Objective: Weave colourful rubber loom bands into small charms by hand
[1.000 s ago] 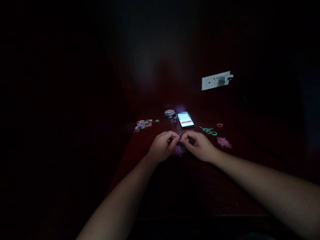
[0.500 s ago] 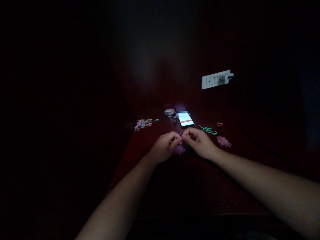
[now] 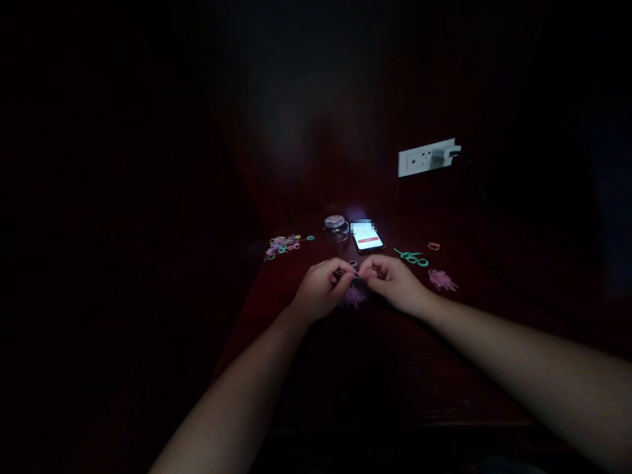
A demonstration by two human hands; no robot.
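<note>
On the worktop (image 3: 419,368), the jar (image 3: 336,230) is left of the phone (image 3: 367,237), and a pile (image 3: 353,297) lies before them. Loops (image 3: 411,259) lie right; the socket (image 3: 419,162) is on the wall (image 3: 316,164) behind.

**Phone (image 3: 368,239) and jar (image 3: 336,230) set toward table's (image 3: 395,375) back edge**

The lit phone is laid flat, just to the right of the lidded jar. Above that edge, a socket (image 3: 417,162) is mounted on the wall (image 3: 316,158), with a plug (image 3: 451,153) fitted at its right end.
</note>
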